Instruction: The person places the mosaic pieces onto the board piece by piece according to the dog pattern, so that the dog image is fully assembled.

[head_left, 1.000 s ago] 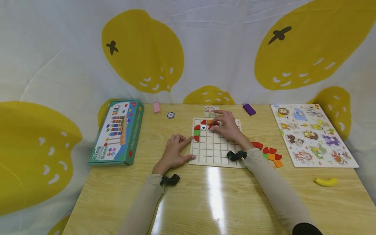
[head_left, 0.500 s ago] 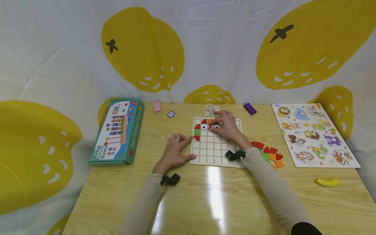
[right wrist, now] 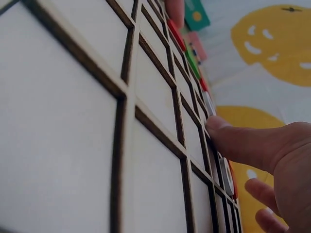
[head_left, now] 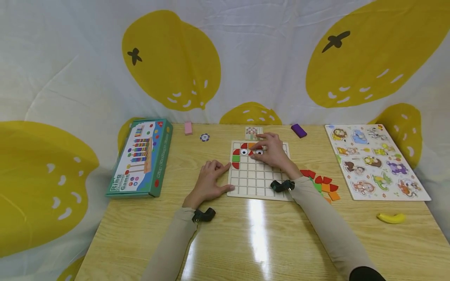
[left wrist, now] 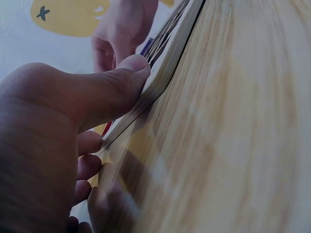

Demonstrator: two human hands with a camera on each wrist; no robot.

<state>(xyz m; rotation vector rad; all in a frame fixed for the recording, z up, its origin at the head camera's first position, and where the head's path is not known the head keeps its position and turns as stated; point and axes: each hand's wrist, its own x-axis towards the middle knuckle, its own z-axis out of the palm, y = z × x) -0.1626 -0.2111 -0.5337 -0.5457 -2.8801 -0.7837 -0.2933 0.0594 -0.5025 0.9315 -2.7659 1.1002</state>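
Note:
A wooden grid board [head_left: 251, 179] lies at the table's middle, with red, green, orange and eye-printed tiles in its upper left cells. My left hand [head_left: 208, 181] steadies its left edge; the thumb [left wrist: 133, 73] presses the lower corner, and the index fingertip touches farther up. Over the top rows, my right hand [head_left: 272, 152] pinches a small red triangular tile [head_left: 251, 153] between thumb and index finger. That tile sits between two eye tiles [head_left: 244, 152]. In the right wrist view, the thumb [right wrist: 243, 141] reaches the grid, and the triangle is hidden.
Loose red, green and orange tiles [head_left: 325, 187] lie right of the board. A picture card [head_left: 251, 132] is behind it. A game box [head_left: 140, 156] stands left; an animal puzzle [head_left: 372, 164] and toy banana [head_left: 391, 218] are right. Pink [head_left: 188, 128] and purple blocks [head_left: 299, 130] sit behind.
My right thumb and index finger have shifted very slightly around the red triangular tile, which shows a little more clearly between the eye tiles. My left hand stays on the board's edge.

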